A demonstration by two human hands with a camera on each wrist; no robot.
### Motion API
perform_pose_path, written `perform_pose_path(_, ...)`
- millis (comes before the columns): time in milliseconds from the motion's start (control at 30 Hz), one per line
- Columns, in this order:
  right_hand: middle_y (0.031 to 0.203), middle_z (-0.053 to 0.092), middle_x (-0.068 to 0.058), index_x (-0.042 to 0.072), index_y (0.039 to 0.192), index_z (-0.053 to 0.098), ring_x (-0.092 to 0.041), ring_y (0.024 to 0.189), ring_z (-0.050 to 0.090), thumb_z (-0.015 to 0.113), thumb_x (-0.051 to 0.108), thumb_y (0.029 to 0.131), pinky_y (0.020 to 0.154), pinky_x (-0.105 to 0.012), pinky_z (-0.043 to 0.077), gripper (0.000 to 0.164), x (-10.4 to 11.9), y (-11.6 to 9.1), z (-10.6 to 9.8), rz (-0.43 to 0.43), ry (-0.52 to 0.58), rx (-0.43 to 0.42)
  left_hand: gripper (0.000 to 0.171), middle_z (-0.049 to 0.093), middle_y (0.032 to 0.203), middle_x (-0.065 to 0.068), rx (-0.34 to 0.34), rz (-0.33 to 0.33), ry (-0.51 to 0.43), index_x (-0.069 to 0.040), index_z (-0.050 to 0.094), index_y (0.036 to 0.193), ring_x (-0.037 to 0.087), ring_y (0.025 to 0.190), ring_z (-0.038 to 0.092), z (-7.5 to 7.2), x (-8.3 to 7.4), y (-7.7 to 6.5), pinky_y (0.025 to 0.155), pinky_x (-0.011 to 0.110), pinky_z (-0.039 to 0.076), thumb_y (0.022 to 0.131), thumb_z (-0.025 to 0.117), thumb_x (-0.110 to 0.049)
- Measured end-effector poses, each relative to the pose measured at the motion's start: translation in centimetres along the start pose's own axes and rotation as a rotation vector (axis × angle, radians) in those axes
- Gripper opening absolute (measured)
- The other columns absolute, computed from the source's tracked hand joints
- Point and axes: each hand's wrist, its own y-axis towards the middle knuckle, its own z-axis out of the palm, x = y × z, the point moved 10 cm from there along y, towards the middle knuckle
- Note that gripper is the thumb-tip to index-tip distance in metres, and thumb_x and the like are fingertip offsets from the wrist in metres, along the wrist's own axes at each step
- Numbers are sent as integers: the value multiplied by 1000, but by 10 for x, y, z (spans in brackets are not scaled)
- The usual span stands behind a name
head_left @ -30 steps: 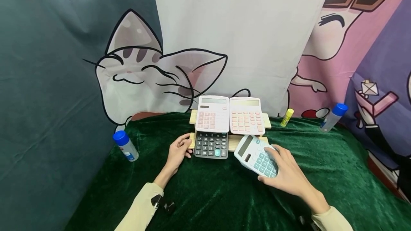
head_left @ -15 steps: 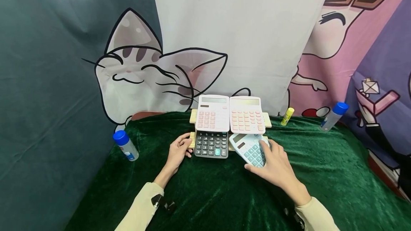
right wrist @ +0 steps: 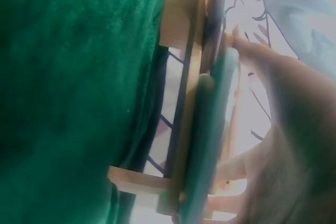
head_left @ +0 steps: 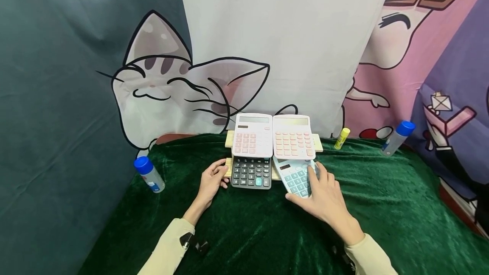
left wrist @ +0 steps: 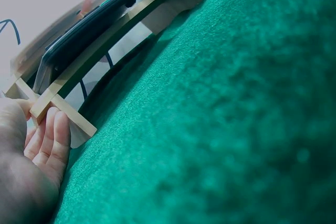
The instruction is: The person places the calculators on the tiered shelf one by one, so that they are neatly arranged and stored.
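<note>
My left hand (head_left: 211,179) grips the left end of a small wooden rack (head_left: 229,162). In the left wrist view the thumb and fingers close round the end of its front bar (left wrist: 94,56). My right hand (head_left: 325,198) holds a light blue calculator (head_left: 296,178) by its right side and lower edge, slightly tilted over the rack's front right. Its top edge lies under the pink-keyed calculator (head_left: 293,138) behind. Left of it a black calculator (head_left: 250,175) rests on the front bar. Another pink-keyed calculator (head_left: 253,136) stands on the rear level.
A blue-capped bottle (head_left: 150,175) stands at the left, and a similar bottle (head_left: 397,138) at the back right. A small yellow tube (head_left: 341,138) is behind the rack's right end. Dark green cloth (head_left: 244,232) covers the table; a printed curtain (head_left: 298,46) hangs behind.
My right hand has moved left and slightly up with the light blue calculator, bringing it onto the rack beside the black one and turning it straighter. My left hand has stayed in place.
</note>
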Motion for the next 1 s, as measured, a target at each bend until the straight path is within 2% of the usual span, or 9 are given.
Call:
perform_pose_path(100,156,24,-28,0,151,37,-46,119,43,61,86,71,93,-58,43,120,2,-2,1,-31,-3,35,39,64,111,21,4,0,1,-9,59,135,12,65,63,1,-1,-1,50,20,53,99,64,-21)
perform_pose_path(200,157,23,-28,-4,151,36,-45,119,43,70,78,71,94,-57,44,119,6,-4,1,-78,-14,57,39,65,110,18,1,0,8,-10,59,135,11,65,63,1,0,-2,50,20,54,99,64,-23)
perform_pose_path(300,156,24,-29,-6,149,37,-46,120,43,77,66,72,96,-59,44,113,8,-5,1,-114,-21,62,39,66,108,15,-3,-1,15,-10,59,135,11,65,63,1,1,-1,50,20,54,98,65,-24)
perform_pose_path(433,153,29,-30,-6,148,40,-46,120,44,81,56,75,97,-60,42,104,10,-4,-1,-137,-18,42,38,66,107,14,-11,0,13,-10,60,134,11,65,63,0,0,-1,50,20,54,99,64,-22)
perform_pose_path(767,148,36,-28,1,145,47,-46,119,48,81,56,75,95,-62,43,95,9,0,-2,-133,-1,-5,37,66,108,16,-12,-7,18,-11,60,134,12,66,63,0,-1,-2,50,20,54,99,64,-22)
perform_pose_path(1000,150,36,-26,8,144,48,-45,127,44,82,53,75,98,-65,41,89,4,0,-5,-157,24,25,39,65,110,16,-9,-22,23,-10,59,135,12,67,63,-1,1,-1,51,20,54,99,64,-25)
